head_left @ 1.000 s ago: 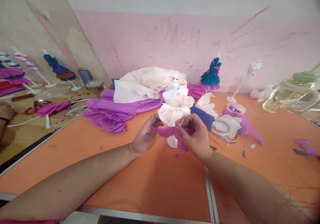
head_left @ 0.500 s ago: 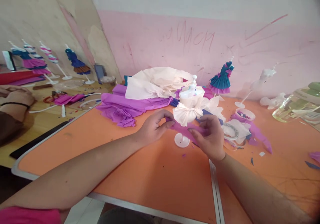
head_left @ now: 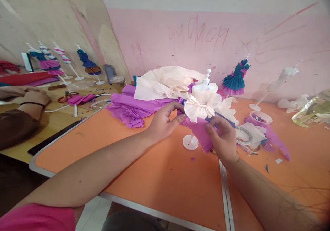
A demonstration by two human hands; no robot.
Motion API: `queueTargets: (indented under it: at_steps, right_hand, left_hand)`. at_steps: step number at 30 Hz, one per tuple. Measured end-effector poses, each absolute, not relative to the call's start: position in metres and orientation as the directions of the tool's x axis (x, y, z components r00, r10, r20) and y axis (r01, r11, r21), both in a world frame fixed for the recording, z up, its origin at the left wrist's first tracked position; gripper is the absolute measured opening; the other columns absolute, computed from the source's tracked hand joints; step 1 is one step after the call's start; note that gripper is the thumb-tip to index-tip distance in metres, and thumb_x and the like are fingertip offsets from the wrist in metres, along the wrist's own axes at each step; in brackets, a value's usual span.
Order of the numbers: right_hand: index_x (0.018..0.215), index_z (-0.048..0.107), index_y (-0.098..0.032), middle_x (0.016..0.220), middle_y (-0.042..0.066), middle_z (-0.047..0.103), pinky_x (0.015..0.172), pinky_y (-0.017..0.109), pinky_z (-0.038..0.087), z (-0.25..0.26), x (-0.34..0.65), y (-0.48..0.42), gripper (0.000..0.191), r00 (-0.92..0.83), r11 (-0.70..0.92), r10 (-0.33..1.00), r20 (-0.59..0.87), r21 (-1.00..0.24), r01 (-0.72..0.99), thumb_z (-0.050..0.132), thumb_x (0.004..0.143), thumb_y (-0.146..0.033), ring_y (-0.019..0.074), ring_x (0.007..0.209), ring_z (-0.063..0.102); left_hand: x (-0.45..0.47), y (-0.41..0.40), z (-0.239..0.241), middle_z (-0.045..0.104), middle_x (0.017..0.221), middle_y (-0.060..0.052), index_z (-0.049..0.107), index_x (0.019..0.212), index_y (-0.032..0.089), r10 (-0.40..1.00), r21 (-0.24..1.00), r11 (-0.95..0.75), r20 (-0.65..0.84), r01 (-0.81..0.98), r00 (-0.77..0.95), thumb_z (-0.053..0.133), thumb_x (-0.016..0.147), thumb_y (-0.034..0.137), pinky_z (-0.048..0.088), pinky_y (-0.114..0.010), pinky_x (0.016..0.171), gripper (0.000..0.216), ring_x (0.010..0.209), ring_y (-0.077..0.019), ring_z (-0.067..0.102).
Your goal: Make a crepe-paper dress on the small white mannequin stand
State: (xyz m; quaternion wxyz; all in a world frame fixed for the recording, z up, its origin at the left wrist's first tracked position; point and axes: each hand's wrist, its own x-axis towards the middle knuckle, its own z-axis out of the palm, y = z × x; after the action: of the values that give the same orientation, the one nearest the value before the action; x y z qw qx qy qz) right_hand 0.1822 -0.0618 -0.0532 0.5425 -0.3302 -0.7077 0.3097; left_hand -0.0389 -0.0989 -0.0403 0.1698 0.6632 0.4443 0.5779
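Note:
A small white mannequin stand with a cream crepe-paper skirt rises from the orange table. My left hand pinches a strip of purple crepe paper just under the skirt's left side. My right hand grips the same purple strip at the lower right, fingers curled over it. The strip stretches between both hands beneath the cream skirt.
Piles of cream and purple crepe paper lie behind. A finished teal dress figure, a bare white mannequin, a tape roll, a small cup and a bottle stand right. Another person's arm and several dressed figures are left.
Both hands have lifted the purple strip up against the underside of the cream skirt; the view has shifted, so the stand and hands sit further right.

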Motion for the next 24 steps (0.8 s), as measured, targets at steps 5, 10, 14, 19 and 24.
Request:
queueTargets:
  at_steps: [5, 10, 14, 19, 24]
  right_hand:
    - [0.078, 0.059, -0.022, 0.091, 0.003, 0.067, 0.084, 0.038, 0.049, -0.049, 0.182, -0.063, 0.015, -0.194, 0.547, 0.827, 0.528, -0.835, 0.062, 0.069, 0.083, -0.031, 0.0202, 0.088, 0.061]
    - [0.078, 0.058, -0.022, 0.085, 0.000, 0.066, 0.080, 0.033, 0.050, -0.047, 0.181, -0.060, 0.013, -0.163, 0.541, 0.835, 0.525, -0.838, 0.071, 0.069, 0.082, -0.027, 0.0170, 0.082, 0.062]
    - [0.076, 0.057, -0.021, 0.085, -0.001, 0.066, 0.081, 0.030, 0.049, -0.047, 0.180, -0.059, 0.014, -0.172, 0.541, 0.833, 0.525, -0.839, 0.059, 0.069, 0.081, -0.026, 0.0157, 0.083, 0.062]
    - [0.077, 0.058, -0.021, 0.081, -0.001, 0.064, 0.079, 0.030, 0.048, -0.047, 0.179, -0.062, 0.011, -0.164, 0.570, 0.817, 0.552, -0.816, 0.091, 0.068, 0.081, -0.024, 0.0163, 0.081, 0.061]
    - [0.079, 0.058, -0.021, 0.083, -0.001, 0.063, 0.080, 0.030, 0.048, -0.046, 0.178, -0.067, 0.010, -0.157, 0.564, 0.824, 0.544, -0.813, 0.146, 0.067, 0.080, -0.023, 0.0166, 0.081, 0.060]
  left_hand:
    - [-0.035, -0.088, -0.039, 0.069, 0.101, -0.004, 0.068, 0.100, 0.021, 0.802, 0.778, -0.563, 0.596, 0.278, -0.044, 0.072, 0.083, 0.032, 0.047, -0.036, 0.095, 0.021, 0.102, -0.0244, 0.063]
    - [-0.036, -0.077, -0.043, 0.069, 0.120, -0.006, 0.069, 0.114, 0.023, 0.850, 0.849, -0.525, 0.526, 0.060, -0.008, 0.073, 0.084, 0.036, 0.046, -0.038, 0.101, 0.033, 0.117, -0.0271, 0.061]
    - [-0.039, -0.070, -0.053, 0.071, 0.117, -0.007, 0.070, 0.112, 0.021, 0.861, 0.861, -0.508, 0.509, 0.028, -0.023, 0.074, 0.083, 0.038, 0.049, -0.037, 0.096, 0.033, 0.111, -0.0262, 0.064]
    - [-0.031, -0.075, -0.050, 0.068, 0.116, -0.007, 0.066, 0.111, 0.019, 0.826, 0.841, -0.512, 0.538, 0.176, -0.170, 0.076, 0.080, 0.031, 0.047, -0.034, 0.096, 0.034, 0.109, -0.0222, 0.062]
    - [-0.018, -0.085, -0.030, 0.071, 0.095, -0.004, 0.068, 0.096, 0.017, 0.796, 0.852, -0.499, 0.523, 0.160, -0.303, 0.083, 0.070, 0.028, 0.050, -0.028, 0.078, 0.032, 0.091, -0.0202, 0.064]
